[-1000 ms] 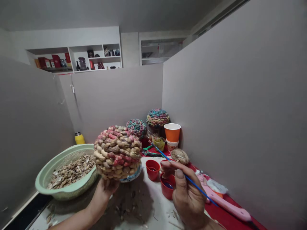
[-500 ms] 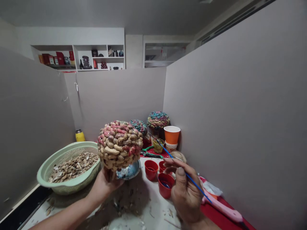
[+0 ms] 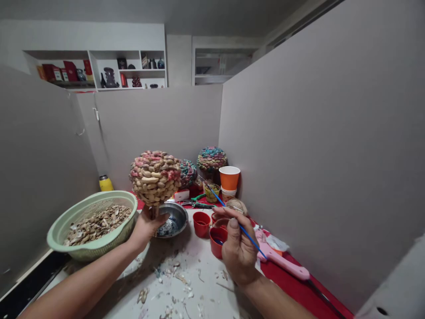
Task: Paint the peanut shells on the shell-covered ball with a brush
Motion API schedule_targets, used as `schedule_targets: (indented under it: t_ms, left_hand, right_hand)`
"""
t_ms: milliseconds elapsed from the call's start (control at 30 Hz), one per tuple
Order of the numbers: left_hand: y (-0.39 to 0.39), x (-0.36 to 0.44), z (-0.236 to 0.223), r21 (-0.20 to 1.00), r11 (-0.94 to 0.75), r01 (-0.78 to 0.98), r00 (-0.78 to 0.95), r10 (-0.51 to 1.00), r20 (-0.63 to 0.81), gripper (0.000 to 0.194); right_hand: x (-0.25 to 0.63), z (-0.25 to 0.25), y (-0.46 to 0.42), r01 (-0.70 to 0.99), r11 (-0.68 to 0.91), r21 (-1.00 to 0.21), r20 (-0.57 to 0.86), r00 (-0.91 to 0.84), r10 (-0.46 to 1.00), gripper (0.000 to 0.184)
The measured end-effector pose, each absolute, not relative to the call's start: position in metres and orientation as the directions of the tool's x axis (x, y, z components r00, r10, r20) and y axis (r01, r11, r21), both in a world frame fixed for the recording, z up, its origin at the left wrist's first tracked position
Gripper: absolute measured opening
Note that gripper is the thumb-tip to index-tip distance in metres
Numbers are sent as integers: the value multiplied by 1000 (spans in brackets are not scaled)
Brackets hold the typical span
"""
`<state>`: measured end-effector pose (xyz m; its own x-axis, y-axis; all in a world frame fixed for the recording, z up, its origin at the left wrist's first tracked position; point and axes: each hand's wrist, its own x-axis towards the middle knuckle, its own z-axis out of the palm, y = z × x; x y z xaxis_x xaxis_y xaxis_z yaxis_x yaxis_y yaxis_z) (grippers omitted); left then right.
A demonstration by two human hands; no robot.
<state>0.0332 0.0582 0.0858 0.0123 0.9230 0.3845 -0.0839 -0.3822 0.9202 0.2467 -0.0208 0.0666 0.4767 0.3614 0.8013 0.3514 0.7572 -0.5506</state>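
My left hand (image 3: 149,225) is closed round the stem of a rounded ball of peanut shells (image 3: 155,178), partly painted pink and red, and holds it upright. My right hand (image 3: 239,246) grips a thin blue paintbrush (image 3: 217,198), its tip pointing up and left, apart from the peanut-shell ball. Below the brush stand red cups (image 3: 201,225), one of them a cup of dark blue paint (image 3: 218,242) right beside my right hand. A metal bowl (image 3: 181,217) with blue stains sits behind my left hand.
A green basket (image 3: 93,252) of shell pieces stands at left. Two multicoloured peanut-shell balls (image 3: 211,158), orange and white paper cups (image 3: 229,178), green-handled pliers (image 3: 202,205) and twine are at the back. A pink glue gun (image 3: 287,262) lies right. Shell scraps litter the table.
The peanut-shell ball has moved slightly away and its stem now shows. More of the metal bowl is visible. The whole view has shifted, and the brush stays in my right hand.
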Motion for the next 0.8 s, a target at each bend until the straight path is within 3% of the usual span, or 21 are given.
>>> schedule_targets:
  t_ms: [233, 467, 633, 800]
  left_hand:
    - [68, 48, 86, 900, -435, 15, -14, 900, 435, 40]
    - [84, 51, 75, 890, -448, 84, -59, 890, 453, 47]
    - [88, 48, 71, 900, -429, 79, -8, 902, 431, 37]
    - [83, 45, 70, 915, -386, 119, 14, 922, 388, 45]
  right_hand:
    - [247, 62, -17, 309, 773, -553, 788, 495, 366, 24]
    - [248, 63, -15, 390, 741, -548, 806, 484, 341, 25]
    - [249, 56, -15, 444, 724, -528, 838, 413, 358, 24]
    - [250, 54, -14, 482, 706, -519, 849, 387, 360, 25]
